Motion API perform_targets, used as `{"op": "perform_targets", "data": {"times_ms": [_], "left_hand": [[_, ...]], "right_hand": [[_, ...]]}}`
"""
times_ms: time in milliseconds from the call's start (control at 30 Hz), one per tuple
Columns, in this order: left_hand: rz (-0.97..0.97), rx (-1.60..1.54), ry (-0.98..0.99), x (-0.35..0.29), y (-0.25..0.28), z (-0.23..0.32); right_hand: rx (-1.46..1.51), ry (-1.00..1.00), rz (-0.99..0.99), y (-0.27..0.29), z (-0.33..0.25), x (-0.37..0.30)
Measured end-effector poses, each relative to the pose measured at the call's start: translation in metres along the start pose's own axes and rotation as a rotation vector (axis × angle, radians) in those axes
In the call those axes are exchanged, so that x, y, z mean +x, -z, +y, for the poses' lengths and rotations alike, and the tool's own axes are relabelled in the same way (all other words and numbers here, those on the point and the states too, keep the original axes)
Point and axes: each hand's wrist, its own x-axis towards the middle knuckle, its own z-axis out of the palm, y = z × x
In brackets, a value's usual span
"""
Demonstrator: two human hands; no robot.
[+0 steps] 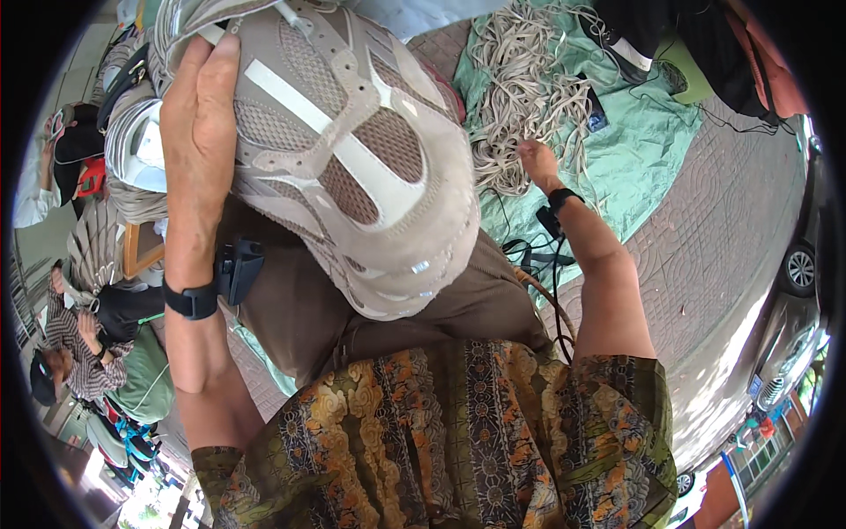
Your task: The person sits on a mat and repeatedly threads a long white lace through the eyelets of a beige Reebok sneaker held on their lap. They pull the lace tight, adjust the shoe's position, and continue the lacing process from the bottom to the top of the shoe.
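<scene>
A stack of beige and grey mesh shoe uppers (370, 159), nested in one another, lies across my lap with the toe ends toward me. My left hand (198, 132) is closed on its left edge, fingers pressed along the outer upper. To the right, a big tangled heap of beige shoelaces (520, 62) is spread over a green sheet (648, 167). My right hand (539, 167) is at the near edge of the heap, fingers curled together among the laces. Whether a lace is between those fingers is too small to make out.
More stacked uppers (137, 141) stand at the left beside a wooden frame (141, 249). A phone (597, 115) lies by the laces, and a black cable (557, 264) runs near my right arm. Another person (84, 353) sits at the left. Cars (793, 344) stand at the far right.
</scene>
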Motion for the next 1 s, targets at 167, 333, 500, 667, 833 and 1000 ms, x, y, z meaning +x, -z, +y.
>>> {"op": "perform_targets", "data": {"times_ms": [167,333,500,667,833,1000], "left_hand": [[-0.084,0.037,0.016,0.003,0.001,0.015],[-0.077,-0.122,0.089,-0.008,0.013,-0.009],[-0.047,-0.173,0.113,-0.013,0.019,-0.021],[0.02,-0.071,0.2,-0.022,0.026,-0.015],[0.243,-0.35,0.158,-0.035,0.022,-0.022],[0.288,-0.458,0.199,-0.06,0.041,-0.023]], "right_hand": [[0.05,0.096,0.048,0.013,-0.07,0.009],[-0.256,0.18,0.02,-0.009,-0.067,0.029],[-0.173,0.174,0.002,-0.006,-0.056,0.04],[-0.116,0.118,-0.038,0.02,-0.063,0.034],[-0.114,0.165,-0.037,0.02,-0.049,0.029],[-0.179,0.014,-0.053,0.0,-0.044,0.034]]}}
